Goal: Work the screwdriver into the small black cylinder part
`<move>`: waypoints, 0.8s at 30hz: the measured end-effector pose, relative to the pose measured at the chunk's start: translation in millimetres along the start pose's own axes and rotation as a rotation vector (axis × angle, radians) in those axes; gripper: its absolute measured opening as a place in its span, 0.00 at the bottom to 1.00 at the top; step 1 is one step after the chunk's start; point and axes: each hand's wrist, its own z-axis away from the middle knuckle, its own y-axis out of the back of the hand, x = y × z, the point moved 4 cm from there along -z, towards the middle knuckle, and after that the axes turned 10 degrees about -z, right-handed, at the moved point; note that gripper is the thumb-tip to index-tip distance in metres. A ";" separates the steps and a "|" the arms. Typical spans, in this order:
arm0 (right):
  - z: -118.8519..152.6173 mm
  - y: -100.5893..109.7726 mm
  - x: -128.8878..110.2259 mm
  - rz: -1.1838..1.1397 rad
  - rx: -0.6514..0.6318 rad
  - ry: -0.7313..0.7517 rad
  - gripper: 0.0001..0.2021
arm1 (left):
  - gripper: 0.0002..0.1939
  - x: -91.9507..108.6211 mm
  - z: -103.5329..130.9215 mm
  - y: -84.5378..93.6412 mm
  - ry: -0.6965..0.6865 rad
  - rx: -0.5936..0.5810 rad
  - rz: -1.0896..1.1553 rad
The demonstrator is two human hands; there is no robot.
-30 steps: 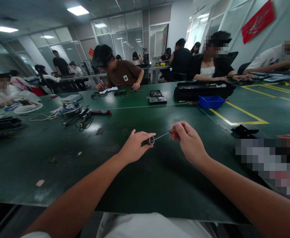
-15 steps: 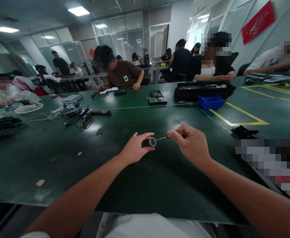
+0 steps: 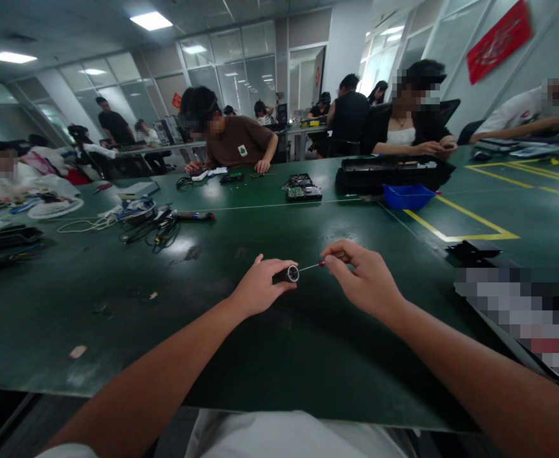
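Just below the frame's centre, the left hand [image 3: 259,289] pinches a small dark cylinder [image 3: 286,274] with a shiny ring end between thumb and fingers; the right hand [image 3: 366,277] grips a thin screwdriver [image 3: 325,262], fingers closed on its handle, the shaft tip meeting the cylinder's end; both hover above the green table [image 3: 222,343]; a blue bin [image 3: 407,195] sits upper right.

Green table [image 3: 93,318], glass partition walls [image 3: 241,63], ceiling lights [image 3: 150,20], red banner [image 3: 498,39]
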 end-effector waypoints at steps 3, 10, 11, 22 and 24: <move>-0.9 0.9 0.4 0.067 0.020 -0.051 0.20 | 0.19 1.1 0.1 -1.5 -0.010 -0.007 -0.016; -1.4 -3.1 -1.1 0.038 -0.027 -0.015 0.14 | 0.19 -1.2 0.1 -2.0 0.007 0.008 -0.018; -0.8 -3.6 -1.5 0.027 -0.040 0.009 0.14 | 0.19 -1.4 0.1 -1.3 0.011 0.014 -0.016; -0.9 -2.1 3.5 -0.025 -0.043 -0.046 0.16 | 0.19 3.5 1.0 -4.1 -0.029 -0.028 -0.058; -0.7 -2.5 3.1 -0.022 -0.047 -0.042 0.15 | 0.19 3.2 1.2 -4.2 -0.031 -0.034 -0.065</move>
